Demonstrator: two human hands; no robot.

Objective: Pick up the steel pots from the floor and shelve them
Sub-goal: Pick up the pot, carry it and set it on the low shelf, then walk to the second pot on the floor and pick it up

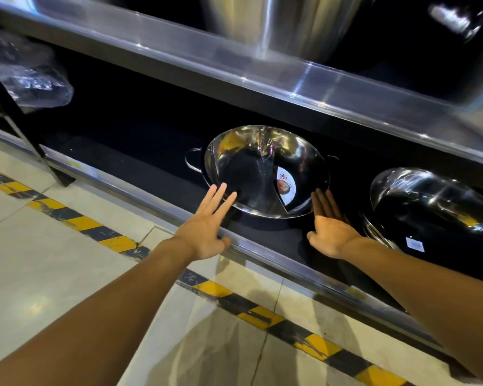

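A shiny steel pot with two loop handles and a round label sits on the dark bottom shelf. My left hand is open at the pot's near left rim, fingertips at or just short of its edge. My right hand is open, palm facing left, beside the pot's near right rim. Neither hand grips the pot. A second steel pot lies on the same shelf to the right, partly cut off by the frame edge.
A steel shelf lip runs diagonally along the floor. The upper shelf overhangs, carrying large steel vessels. A plastic-wrapped item sits at the far left. Yellow-black hazard tape crosses the tiled floor.
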